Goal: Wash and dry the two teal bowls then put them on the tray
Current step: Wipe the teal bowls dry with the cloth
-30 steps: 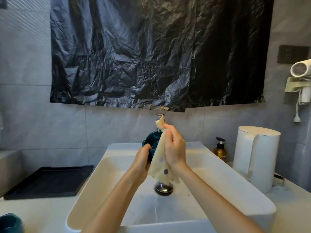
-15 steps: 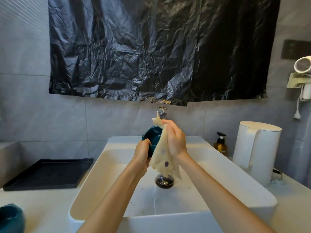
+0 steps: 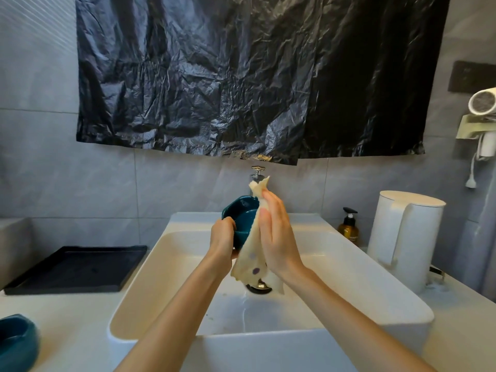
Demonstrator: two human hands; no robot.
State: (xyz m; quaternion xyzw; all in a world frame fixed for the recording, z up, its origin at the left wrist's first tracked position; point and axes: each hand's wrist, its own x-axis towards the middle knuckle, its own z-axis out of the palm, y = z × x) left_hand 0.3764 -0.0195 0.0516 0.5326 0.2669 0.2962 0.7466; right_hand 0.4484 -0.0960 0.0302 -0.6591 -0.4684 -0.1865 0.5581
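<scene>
**Drying one bowl over the sink**

Head view: at frame centre, above the sink (image 3: 349, 264), the left hand (image 3: 222, 237) curls its fingers round a teal bowl (image 3: 241, 213) tipped on its side. The right hand (image 3: 276, 237), fingers straight, presses a spotted cloth (image 3: 251, 261) against it. This looks like the drying step. The second teal bowl (image 3: 16, 342) waits on the counter (image 3: 67, 318), lower left. Next, the wiped bowl needs carrying left to the black tray (image 3: 77, 267).
</scene>
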